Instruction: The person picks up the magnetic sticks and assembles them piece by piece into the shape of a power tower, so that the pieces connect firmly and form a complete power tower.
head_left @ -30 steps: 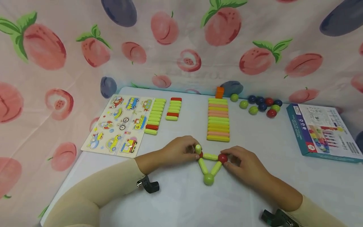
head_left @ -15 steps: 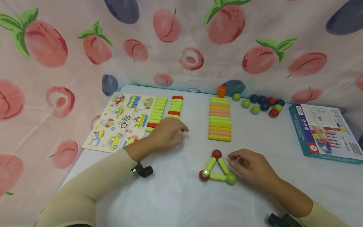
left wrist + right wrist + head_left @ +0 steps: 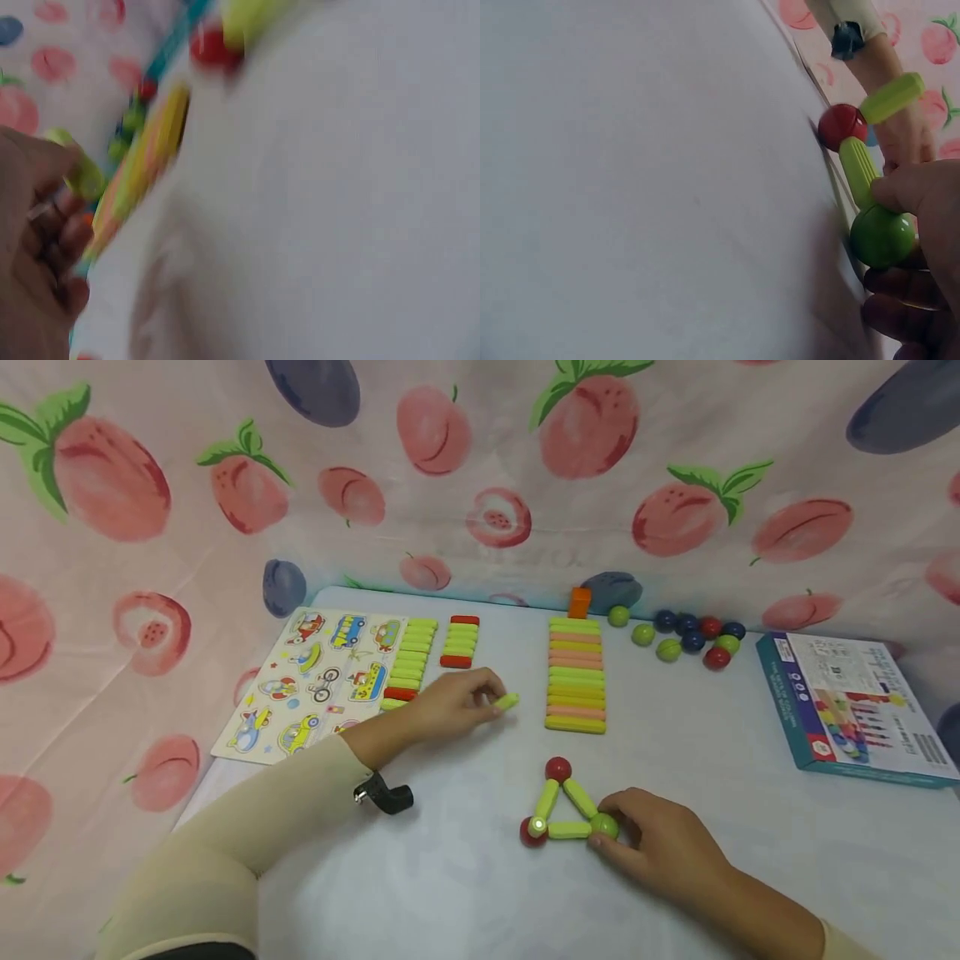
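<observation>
A short yellow-green stick [image 3: 507, 702] is pinched in my left hand [image 3: 453, 703], held over the table beyond the triangle; the left wrist view shows the same stick [image 3: 86, 176] blurred. In front lies a triangle of yellow-green sticks [image 3: 570, 830] joined by balls. Its far corner is a red ball [image 3: 558, 768]. At the near left corner another red ball [image 3: 529, 837] carries an upright stick [image 3: 537, 823]. My right hand [image 3: 667, 843] grips the green ball [image 3: 604, 827] at the right corner, thumb and fingers on either side, as the right wrist view confirms on the green ball [image 3: 883, 236].
Two columns of short sticks [image 3: 412, 652] [image 3: 459, 639] lie by a picture puzzle board [image 3: 300, 693]. A column of longer sticks [image 3: 575, 677] lies mid-table, an orange block [image 3: 580, 602] behind it. Loose balls [image 3: 693, 642] and a flat box [image 3: 858, 710] are at right.
The left hand left the triangle, went to the short sticks and took a green one, then came back rightward. The triangle has been turned. The right hand let go, then took the green ball.
</observation>
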Motion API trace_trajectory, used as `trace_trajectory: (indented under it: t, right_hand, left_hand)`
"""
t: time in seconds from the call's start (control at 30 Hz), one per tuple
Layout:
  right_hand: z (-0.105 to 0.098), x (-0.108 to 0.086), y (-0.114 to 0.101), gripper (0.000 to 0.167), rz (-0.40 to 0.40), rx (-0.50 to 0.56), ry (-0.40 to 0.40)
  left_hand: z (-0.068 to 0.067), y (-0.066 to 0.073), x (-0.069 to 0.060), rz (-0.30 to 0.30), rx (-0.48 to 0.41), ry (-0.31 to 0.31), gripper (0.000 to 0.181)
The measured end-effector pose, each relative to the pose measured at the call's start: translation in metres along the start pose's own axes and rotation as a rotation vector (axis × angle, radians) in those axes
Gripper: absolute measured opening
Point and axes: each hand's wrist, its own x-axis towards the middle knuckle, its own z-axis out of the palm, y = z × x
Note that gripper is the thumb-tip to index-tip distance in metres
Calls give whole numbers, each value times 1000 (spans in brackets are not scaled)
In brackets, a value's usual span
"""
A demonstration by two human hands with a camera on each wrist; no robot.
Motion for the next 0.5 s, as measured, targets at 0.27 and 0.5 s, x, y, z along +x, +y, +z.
trace_trajectory:
  t: [0.27, 0.5]
  right_hand:
    - [6, 7, 5, 35, -124, 43, 65]
    - [6, 17, 14, 40, -135, 45, 109]
  left_hand:
    - [56, 36, -12, 173, -438, -195, 23]
    - [63, 23, -20, 227, -434, -197, 23]
